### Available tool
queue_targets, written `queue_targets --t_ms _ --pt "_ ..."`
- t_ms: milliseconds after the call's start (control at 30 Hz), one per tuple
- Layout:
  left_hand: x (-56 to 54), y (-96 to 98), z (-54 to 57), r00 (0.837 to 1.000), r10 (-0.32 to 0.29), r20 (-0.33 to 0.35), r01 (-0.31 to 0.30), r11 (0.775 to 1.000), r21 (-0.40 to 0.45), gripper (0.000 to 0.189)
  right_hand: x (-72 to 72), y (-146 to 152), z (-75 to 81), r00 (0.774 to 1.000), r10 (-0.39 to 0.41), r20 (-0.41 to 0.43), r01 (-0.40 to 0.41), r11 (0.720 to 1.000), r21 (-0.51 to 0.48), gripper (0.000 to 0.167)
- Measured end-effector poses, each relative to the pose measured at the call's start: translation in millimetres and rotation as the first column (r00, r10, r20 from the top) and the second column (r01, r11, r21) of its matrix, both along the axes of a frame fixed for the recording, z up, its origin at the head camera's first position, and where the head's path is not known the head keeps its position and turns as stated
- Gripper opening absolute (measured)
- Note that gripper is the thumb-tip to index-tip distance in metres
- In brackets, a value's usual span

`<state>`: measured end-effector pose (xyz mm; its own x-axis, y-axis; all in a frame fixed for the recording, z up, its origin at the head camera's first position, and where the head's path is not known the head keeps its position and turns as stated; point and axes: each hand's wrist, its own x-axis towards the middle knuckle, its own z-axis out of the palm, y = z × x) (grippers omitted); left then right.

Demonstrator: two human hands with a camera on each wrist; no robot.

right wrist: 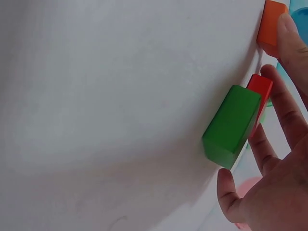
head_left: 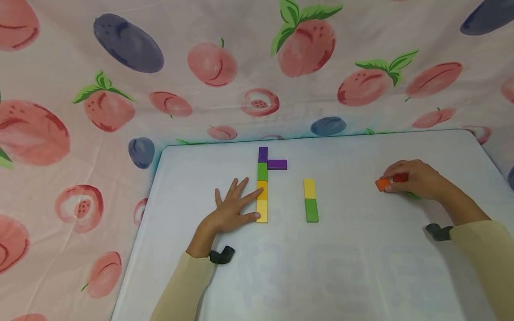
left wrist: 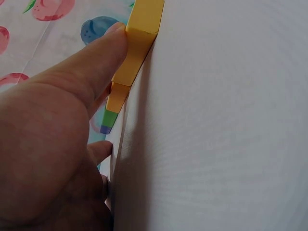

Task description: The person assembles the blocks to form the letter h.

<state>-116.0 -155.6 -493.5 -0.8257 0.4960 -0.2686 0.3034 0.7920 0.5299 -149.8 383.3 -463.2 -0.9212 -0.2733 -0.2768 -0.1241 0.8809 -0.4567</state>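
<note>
My left hand (head_left: 228, 213) spreads its fingers beside a column of blocks, its index finger on a darker yellow block (head_left: 259, 184) and its thumb touching the yellow block (head_left: 263, 211) at the near end. Farther up this column lie a green block (head_left: 262, 171) and a purple block (head_left: 263, 154). A second purple block (head_left: 277, 165) sticks out sideways to the right. On the right, my right hand (head_left: 421, 179) pinches an orange block (right wrist: 272, 29) between thumb and fingers. Under that hand are a red block (right wrist: 260, 85) and a green block (right wrist: 232, 126), side by side.
Between the hands, another yellow block (head_left: 309, 189) lies end to end with another green block (head_left: 311, 210). The white table (head_left: 281, 276) ends at the back against a fruit-patterned cloth (head_left: 225, 107), which also hangs on the left.
</note>
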Motion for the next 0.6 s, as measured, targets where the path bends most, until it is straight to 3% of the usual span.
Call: queue_targets --t_ms 267,600 --pt "-0.9 0.3 -0.2 1.0 0.006 0.007 -0.006 1.0 -0.014 0.071 -0.4 -2.5 1.7 0.998 -0.06 0.011 0.06 0.998 0.018 0.035" --pt "0.0 0.7 1.5 1.0 0.0 0.009 0.0 1.0 -0.012 0.071 2.6 -9.5 -0.9 0.985 -0.165 0.045 0.168 0.983 -0.075 0.036"
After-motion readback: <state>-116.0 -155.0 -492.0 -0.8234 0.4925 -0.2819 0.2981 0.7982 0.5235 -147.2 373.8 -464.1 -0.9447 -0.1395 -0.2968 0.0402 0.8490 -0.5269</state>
